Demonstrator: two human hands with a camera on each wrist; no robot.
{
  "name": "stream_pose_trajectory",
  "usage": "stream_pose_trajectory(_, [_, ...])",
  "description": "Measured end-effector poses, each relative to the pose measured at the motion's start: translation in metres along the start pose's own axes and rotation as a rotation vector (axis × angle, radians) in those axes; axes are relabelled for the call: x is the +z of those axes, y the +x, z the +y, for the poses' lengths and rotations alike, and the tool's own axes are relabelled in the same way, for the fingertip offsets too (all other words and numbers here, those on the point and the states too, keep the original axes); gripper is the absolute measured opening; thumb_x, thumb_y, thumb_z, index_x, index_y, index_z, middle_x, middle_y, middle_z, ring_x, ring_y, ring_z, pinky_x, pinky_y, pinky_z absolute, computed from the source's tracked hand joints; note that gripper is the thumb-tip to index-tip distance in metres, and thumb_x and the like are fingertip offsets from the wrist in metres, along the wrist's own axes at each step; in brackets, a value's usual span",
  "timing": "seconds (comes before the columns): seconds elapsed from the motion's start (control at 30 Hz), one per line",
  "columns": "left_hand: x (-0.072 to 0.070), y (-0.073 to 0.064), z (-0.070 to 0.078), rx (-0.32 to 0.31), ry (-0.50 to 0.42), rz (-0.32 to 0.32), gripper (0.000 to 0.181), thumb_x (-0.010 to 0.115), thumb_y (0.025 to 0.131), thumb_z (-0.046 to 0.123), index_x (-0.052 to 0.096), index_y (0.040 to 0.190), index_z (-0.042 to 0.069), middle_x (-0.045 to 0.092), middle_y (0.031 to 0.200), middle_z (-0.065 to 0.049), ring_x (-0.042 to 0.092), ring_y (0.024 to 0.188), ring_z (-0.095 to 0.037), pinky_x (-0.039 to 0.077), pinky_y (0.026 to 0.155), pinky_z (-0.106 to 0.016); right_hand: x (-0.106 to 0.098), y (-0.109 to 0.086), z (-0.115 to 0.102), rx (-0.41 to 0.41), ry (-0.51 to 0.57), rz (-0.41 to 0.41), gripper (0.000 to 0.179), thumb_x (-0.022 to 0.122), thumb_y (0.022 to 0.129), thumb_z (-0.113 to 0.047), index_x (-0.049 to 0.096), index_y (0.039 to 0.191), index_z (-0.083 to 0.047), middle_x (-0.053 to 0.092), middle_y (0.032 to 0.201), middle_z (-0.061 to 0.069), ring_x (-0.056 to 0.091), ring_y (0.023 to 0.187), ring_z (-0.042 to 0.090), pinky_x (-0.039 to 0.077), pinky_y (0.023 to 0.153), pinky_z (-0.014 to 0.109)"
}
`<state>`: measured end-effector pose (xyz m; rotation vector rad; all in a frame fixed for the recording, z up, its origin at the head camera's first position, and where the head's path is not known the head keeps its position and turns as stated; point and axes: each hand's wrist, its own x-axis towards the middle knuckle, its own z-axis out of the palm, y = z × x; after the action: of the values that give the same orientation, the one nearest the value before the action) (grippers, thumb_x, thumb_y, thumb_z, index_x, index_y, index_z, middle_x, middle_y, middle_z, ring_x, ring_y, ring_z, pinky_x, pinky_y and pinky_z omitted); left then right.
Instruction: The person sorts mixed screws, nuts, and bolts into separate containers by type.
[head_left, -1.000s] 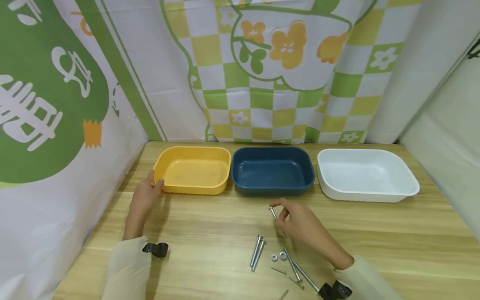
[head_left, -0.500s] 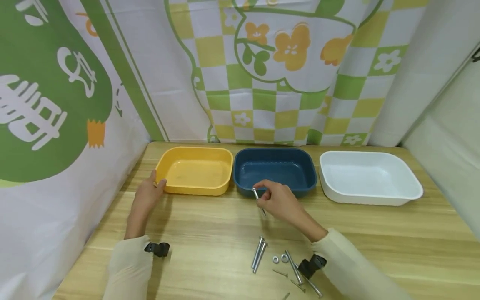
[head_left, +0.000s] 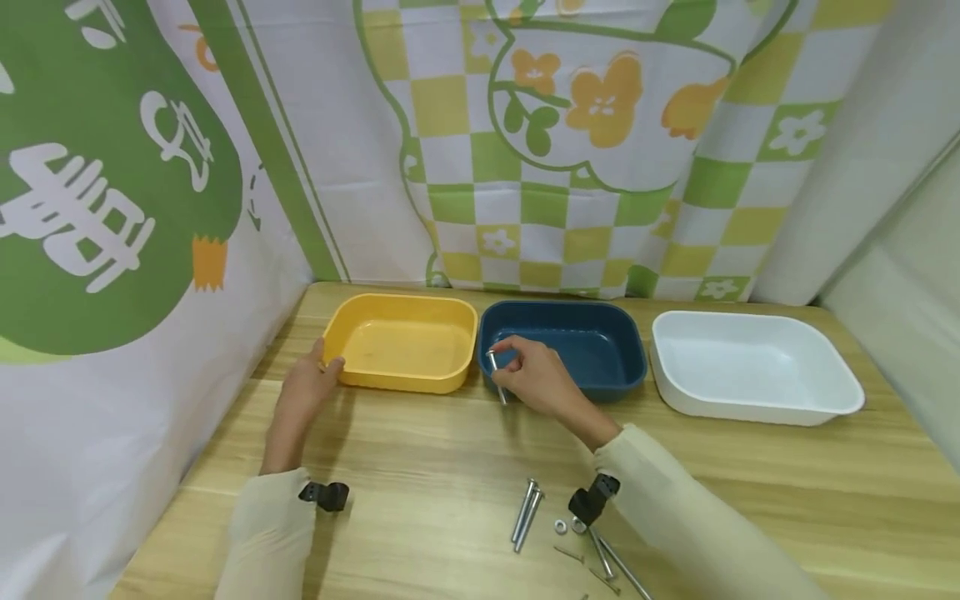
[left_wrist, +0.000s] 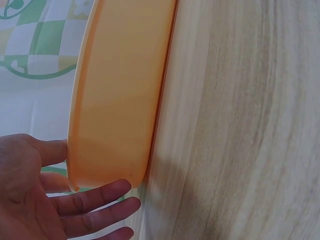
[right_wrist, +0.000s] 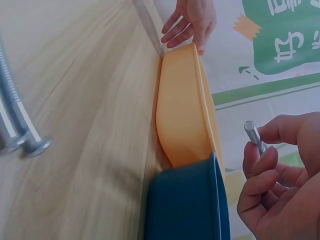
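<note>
The right hand (head_left: 536, 379) has brought the bolt (right_wrist: 253, 132), pinched in its fingers, near the left end of the blue tray (head_left: 611, 392), still unreleased; the left hand (head_left: 307, 387), fingers spread, touches the yellow tray (head_left: 405, 383).

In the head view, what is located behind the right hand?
Behind the right hand, which pinches a bolt, is the dark blue tray. Part of its floor and its far wall are visible. The hand covers some of its near-left side; what lies there cannot be seen.
</note>
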<state>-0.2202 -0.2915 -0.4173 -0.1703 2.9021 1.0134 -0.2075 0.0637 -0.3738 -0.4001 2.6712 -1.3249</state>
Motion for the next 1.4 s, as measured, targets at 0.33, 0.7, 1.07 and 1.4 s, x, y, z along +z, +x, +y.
stream_pose_trajectory(0.33, [-0.001,-0.002,0.003,-0.011,-0.014,-0.01,0.069,0.04,0.108,0.031,0.008,0.156,-0.007,0.039,0.143,-0.039,0.044,0.128,-0.051,0.036,0.103,-0.062,0.02,0.028,-0.012,0.06,0.029,0.017,0.037,0.069,0.091,-0.016,0.066,0.128,-0.009,0.069,0.089,0.005,0.063,0.072,0.018,0.048,0.062,0.033])
stream_pose_trajectory(0.7, [0.003,-0.002,0.001,0.033,-0.044,0.046,0.067,0.043,0.107,0.026,0.013,0.154,-0.011,0.045,0.138,-0.039,0.059,0.099,-0.041,0.046,0.086,-0.053,0.037,0.045,-0.02,0.068,0.048,0.034,0.036,0.067,0.091,-0.015,0.065,0.127,-0.009,0.065,0.076,0.003,0.057,0.062,0.018,0.043,0.057,0.032])
stream_pose_trajectory(1.07, [0.005,0.002,-0.004,0.044,-0.073,0.08,0.067,0.045,0.107,0.025,0.016,0.154,-0.011,0.056,0.074,-0.015,0.042,0.053,-0.016,0.043,0.054,-0.035,0.051,0.061,-0.021,0.095,0.081,0.091,0.038,0.068,0.091,-0.012,0.065,0.128,-0.006,0.068,0.08,0.005,0.058,0.063,0.018,0.041,0.053,0.029])
stream_pose_trajectory(1.4, [0.004,0.0,-0.004,-0.004,-0.045,0.075,0.067,0.045,0.106,0.028,0.016,0.156,-0.007,0.061,0.117,-0.035,0.06,0.098,-0.04,0.047,0.086,-0.055,0.06,0.077,-0.021,0.112,-0.01,0.128,0.039,0.072,0.088,-0.013,0.066,0.126,-0.006,0.071,0.078,0.005,0.062,0.061,0.016,0.042,0.05,0.026])
